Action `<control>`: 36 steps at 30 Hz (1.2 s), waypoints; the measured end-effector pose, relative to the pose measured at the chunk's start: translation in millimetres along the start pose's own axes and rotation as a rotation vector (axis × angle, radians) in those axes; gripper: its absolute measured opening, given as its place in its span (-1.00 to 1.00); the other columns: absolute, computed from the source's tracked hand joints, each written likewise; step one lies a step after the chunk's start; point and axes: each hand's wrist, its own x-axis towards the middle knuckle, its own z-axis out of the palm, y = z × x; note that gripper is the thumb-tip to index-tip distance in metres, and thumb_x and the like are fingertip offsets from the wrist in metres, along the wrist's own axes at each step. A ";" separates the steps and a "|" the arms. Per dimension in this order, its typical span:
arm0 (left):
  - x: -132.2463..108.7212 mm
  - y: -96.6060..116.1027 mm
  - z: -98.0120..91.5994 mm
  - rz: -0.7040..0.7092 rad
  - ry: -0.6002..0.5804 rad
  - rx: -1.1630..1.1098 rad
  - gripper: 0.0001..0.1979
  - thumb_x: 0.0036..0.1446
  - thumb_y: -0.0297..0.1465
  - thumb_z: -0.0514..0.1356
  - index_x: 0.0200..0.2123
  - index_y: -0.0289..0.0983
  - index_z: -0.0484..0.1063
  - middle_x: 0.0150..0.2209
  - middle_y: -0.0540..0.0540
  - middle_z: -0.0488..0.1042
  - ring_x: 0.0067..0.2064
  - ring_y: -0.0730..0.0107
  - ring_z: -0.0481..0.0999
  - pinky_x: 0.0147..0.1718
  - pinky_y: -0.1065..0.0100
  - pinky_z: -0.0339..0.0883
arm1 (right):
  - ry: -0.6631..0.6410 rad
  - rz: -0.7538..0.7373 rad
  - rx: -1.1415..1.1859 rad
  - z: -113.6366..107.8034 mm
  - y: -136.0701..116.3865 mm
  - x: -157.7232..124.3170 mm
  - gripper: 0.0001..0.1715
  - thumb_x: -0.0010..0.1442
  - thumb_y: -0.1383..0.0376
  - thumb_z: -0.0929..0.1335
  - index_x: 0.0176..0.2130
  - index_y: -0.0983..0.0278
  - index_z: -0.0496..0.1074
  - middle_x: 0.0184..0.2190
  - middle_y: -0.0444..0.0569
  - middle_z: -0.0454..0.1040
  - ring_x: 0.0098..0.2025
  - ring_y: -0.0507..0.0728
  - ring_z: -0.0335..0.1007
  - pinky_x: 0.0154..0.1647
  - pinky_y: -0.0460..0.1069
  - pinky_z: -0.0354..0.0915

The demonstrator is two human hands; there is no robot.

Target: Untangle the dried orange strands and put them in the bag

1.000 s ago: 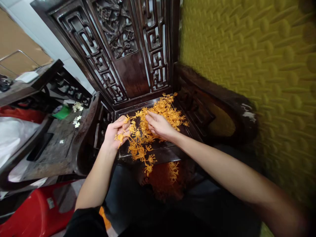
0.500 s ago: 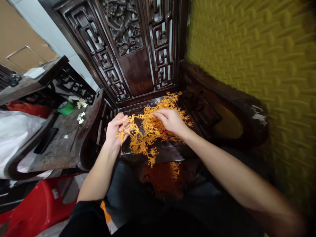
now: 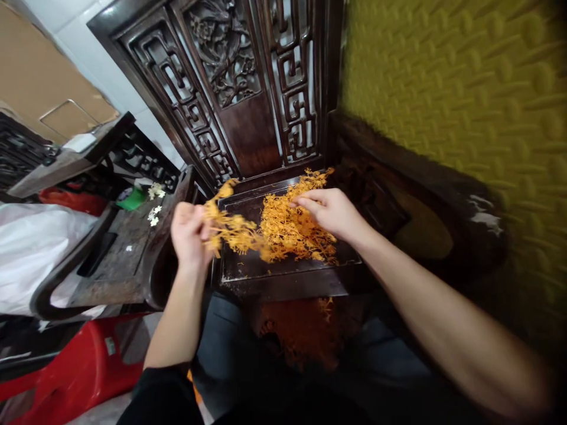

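A tangle of orange branching plastic pieces (image 3: 290, 230) lies on the dark seat (image 3: 283, 274) of a carved wooden chair. My left hand (image 3: 188, 233) is closed on a blurred orange sprig (image 3: 230, 227), lifted up and to the left off the pile. My right hand (image 3: 330, 212) rests on top of the pile, fingers bent and pressing down on the pieces. More orange pieces (image 3: 305, 330) sit in my lap below the seat's front edge.
The chair's carved back (image 3: 248, 88) rises behind the seat. A yellow padded wall (image 3: 452, 94) is at the right. Left stands another dark wooden chair (image 3: 119, 260) with small white flowers (image 3: 154, 215), a white bag (image 3: 31, 254) and a red plastic stool (image 3: 75, 372).
My left hand has pulled its orange sprig up and leftward, away from the pile. My right hand has stayed on the pile. The view has shifted slightly.
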 end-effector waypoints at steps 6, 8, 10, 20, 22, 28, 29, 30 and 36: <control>-35.2 -38.6 27.7 0.073 -0.226 0.300 -0.64 0.17 -0.38 0.35 -0.45 -0.24 0.17 -0.49 0.03 0.46 -0.61 0.61 0.35 -0.60 0.53 0.21 | -0.244 0.237 0.757 48.3 -49.6 -22.5 -0.48 0.29 -0.09 0.34 -0.16 0.31 0.49 -0.69 -0.33 -0.04 -0.67 -0.07 -0.24 -0.66 -0.07 -0.25; -41.5 -42.4 26.8 0.076 -0.298 0.387 -0.68 0.18 -0.40 0.34 -0.45 -0.25 0.21 -0.48 0.01 0.48 -0.60 0.59 0.37 -0.61 0.51 0.24 | -0.266 0.273 0.783 54.0 -51.7 -23.4 -0.41 0.26 -0.20 0.31 -0.34 0.26 0.41 -0.70 -0.35 -0.10 -0.68 -0.07 -0.31 -0.67 -0.06 -0.29; -44.0 -40.2 25.3 0.090 -0.352 0.433 -0.65 0.17 -0.42 0.34 -0.49 -0.25 0.19 -0.48 -0.01 0.49 -0.59 0.57 0.37 -0.63 0.51 0.22 | -0.201 0.199 0.668 50.6 -45.2 -19.6 -0.39 0.25 -0.22 0.30 -0.44 0.24 0.34 -0.71 -0.31 -0.03 -0.67 -0.06 -0.22 -0.65 -0.07 -0.22; -34.1 -15.7 36.6 0.025 0.013 0.137 -0.58 0.05 -0.45 0.43 -0.49 -0.24 0.16 -0.56 0.08 0.35 -0.64 0.62 0.27 -0.62 0.55 0.10 | 0.125 0.070 0.245 4.8 -17.6 -4.9 -0.63 0.35 0.05 0.29 -0.25 0.31 0.42 -0.36 -0.01 0.53 -0.59 -0.03 0.26 -0.55 -0.06 0.09; -37.9 -24.4 38.4 -0.018 -0.001 0.176 -0.62 0.07 -0.45 0.41 -0.48 -0.24 0.20 -0.54 0.06 0.39 -0.59 0.57 0.35 -0.56 0.51 0.19 | -0.001 0.049 0.390 17.4 -34.1 -14.7 -0.65 0.34 0.06 0.31 -0.14 0.30 0.43 -0.30 -0.01 0.54 -0.61 -0.06 0.26 -0.56 -0.07 0.11; -51.9 -35.8 40.2 -0.092 -0.052 0.338 -0.69 0.07 -0.53 0.40 -0.52 -0.26 0.31 -0.48 0.01 0.46 -0.47 0.51 0.43 -0.40 0.48 0.27 | -0.153 -0.045 0.346 51.0 -58.2 -34.8 -0.63 0.28 0.05 0.39 -0.11 0.28 0.53 -0.37 -0.07 0.50 -0.39 0.03 0.36 -0.34 -0.03 0.28; -52.9 -34.7 40.1 -0.098 -0.032 0.328 -0.66 0.06 -0.54 0.41 -0.55 -0.26 0.29 -0.48 -0.01 0.46 -0.44 0.49 0.45 -0.38 0.48 0.28 | -0.101 -0.064 0.307 49.9 -56.7 -34.5 -0.67 0.26 0.06 0.40 -0.21 0.28 0.53 -0.39 -0.07 0.49 -0.37 0.04 0.36 -0.32 -0.03 0.27; -52.8 -33.0 40.0 -0.088 0.002 0.298 -0.63 0.05 -0.54 0.40 -0.58 -0.26 0.25 -0.48 -0.02 0.45 -0.41 0.47 0.46 -0.38 0.47 0.29 | -0.017 -0.064 0.292 46.4 -54.0 -33.0 -0.68 0.26 0.07 0.40 -0.30 0.28 0.49 -0.43 -0.08 0.45 -0.39 0.04 0.34 -0.34 -0.03 0.25; -35.9 -17.5 38.4 -0.074 0.020 -0.002 -0.62 0.11 -0.54 0.36 -0.44 -0.23 0.14 -0.52 0.07 0.36 -0.59 0.60 0.23 -0.57 0.55 0.11 | 0.278 0.102 0.483 9.0 -37.0 -16.2 -0.65 0.30 0.06 0.35 -0.36 0.28 0.39 -0.55 -0.12 0.37 -0.67 -0.07 0.09 -0.63 -0.07 -0.01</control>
